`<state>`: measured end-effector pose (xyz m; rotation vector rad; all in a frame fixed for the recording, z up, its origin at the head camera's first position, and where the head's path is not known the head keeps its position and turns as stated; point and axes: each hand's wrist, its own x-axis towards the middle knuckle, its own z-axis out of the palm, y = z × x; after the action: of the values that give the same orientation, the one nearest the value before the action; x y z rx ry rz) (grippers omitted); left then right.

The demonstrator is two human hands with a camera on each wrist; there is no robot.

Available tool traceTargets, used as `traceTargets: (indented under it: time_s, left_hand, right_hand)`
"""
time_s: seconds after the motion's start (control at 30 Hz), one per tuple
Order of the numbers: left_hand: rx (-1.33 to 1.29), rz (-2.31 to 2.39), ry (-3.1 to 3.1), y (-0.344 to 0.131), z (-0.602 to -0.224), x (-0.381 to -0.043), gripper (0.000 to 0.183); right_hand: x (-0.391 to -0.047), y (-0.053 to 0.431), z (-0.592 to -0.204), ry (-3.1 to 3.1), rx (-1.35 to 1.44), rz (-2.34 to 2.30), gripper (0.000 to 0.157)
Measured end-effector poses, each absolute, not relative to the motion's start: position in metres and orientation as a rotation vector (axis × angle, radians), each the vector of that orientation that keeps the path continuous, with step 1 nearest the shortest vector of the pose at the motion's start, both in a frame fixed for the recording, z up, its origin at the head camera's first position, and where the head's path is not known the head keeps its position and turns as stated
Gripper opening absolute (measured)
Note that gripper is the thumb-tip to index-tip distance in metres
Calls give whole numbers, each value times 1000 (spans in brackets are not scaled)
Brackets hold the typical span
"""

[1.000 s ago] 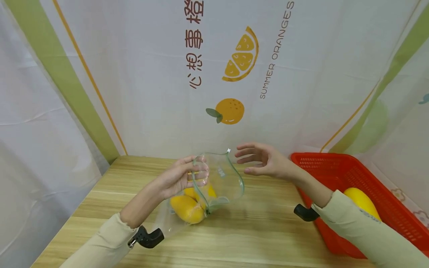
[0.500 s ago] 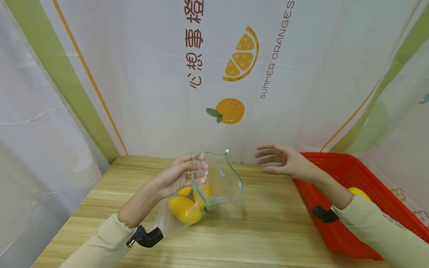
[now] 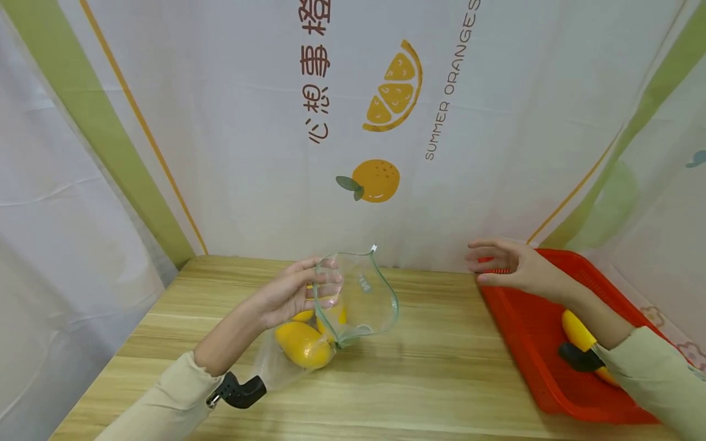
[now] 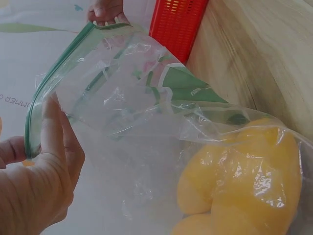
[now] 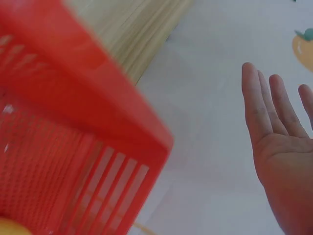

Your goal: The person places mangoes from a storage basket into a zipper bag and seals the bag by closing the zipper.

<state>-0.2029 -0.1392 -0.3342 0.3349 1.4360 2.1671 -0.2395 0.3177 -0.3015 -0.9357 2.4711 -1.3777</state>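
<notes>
My left hand (image 3: 289,294) holds the rim of a clear zip bag (image 3: 366,309) with a green edge. Its thumb and fingers pinch that rim in the left wrist view, and the bag's mouth gapes toward the right. Yellow mangoes (image 3: 303,344) lie low in the bag, seen through the plastic. Away to the right, my right hand (image 3: 513,266) hovers above the far left corner of a red basket (image 3: 518,352), fingers extended and nothing in them. Inside the basket is yellow fruit, apparently mango (image 3: 578,329), partly covered by my right wrist and its camera mount.
The bag and basket stand on a light wooden table (image 3: 430,380). A white curtain (image 3: 248,153) printed with oranges hangs right behind the table's back edge. More curtain closes off both sides. The basket's raised rim (image 5: 117,127) looms close in the right wrist view.
My right hand has moved right, from beside the bag's mouth to over the basket's far left corner. My left hand and the bag have stayed nearly still.
</notes>
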Motion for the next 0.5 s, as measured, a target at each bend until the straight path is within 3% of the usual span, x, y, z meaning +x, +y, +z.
traceTargets:
  time_s: [0.5]
  left_hand:
    - [357, 2147, 1427, -144, -334, -199, 25]
  right_hand:
    - [-229, 360, -306, 2534, -849, -1162, 51]
